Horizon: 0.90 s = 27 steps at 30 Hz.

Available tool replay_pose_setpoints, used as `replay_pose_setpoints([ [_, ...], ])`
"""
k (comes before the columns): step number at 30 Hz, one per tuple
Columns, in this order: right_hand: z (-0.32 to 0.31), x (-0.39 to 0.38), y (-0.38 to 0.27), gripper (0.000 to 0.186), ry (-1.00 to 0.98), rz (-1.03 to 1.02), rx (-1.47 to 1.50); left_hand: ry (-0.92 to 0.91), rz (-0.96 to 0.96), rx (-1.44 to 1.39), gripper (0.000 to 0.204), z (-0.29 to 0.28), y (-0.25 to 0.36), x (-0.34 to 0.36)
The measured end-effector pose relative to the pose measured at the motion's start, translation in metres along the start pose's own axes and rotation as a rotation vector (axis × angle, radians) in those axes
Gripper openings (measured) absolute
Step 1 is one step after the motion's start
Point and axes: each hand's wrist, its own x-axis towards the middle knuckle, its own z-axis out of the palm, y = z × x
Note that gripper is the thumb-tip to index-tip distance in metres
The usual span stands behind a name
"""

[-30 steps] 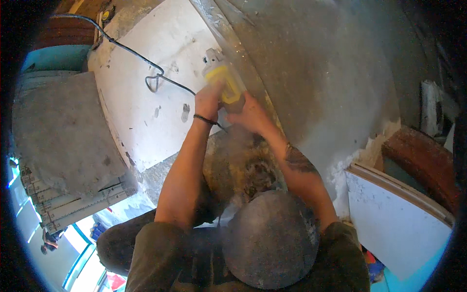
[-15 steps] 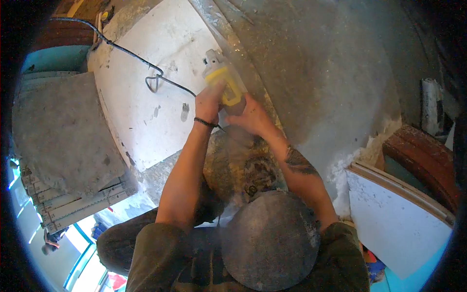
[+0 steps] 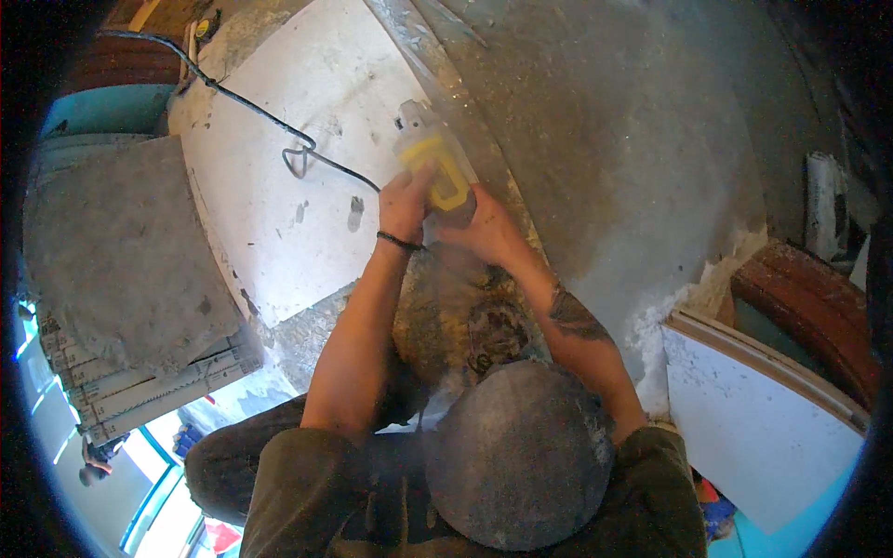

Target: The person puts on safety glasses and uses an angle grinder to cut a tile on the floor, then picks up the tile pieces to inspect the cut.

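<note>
A blurred yellow and grey power tool (image 3: 439,177) is in both hands above the right part of a white board (image 3: 251,214). My left hand (image 3: 406,205) is closed on its near left side, with a dark cord band at the wrist. My right hand (image 3: 488,228) is closed round the tool's near end on the right. A black cable (image 3: 260,112) runs from the upper left across the board toward the hands, with a loose loop in it. Pale dust hangs around the tool and over the grey floor (image 3: 633,121); the tool's underside is hidden.
A stack of tiles (image 3: 130,256) lies at left. White panels (image 3: 758,418) lean at lower right beside a red-brown curved piece (image 3: 800,307). A small yellow tool (image 3: 203,30) lies at top left. A person (image 3: 93,465) is at the far lower left.
The tool and both hands have moved slightly toward me and to the right. The grip looks the same.
</note>
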Motion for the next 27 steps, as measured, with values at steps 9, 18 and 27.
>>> replay_pose_setpoints([
  [9,-0.003,0.001,-0.007,0.088,-0.018,0.031,-0.017,0.01,0.001,0.04,0.037,-0.003,-0.002,0.005],
  [18,-0.003,0.005,-0.018,0.088,-0.07,0.066,0.056,-0.022,-0.044,-0.025,0.038,-0.008,0.005,0.005],
  [27,0.002,-0.005,-0.015,0.084,-0.017,-0.019,0.096,-0.003,-0.018,0.049,0.036,-0.02,-0.01,0.006],
])
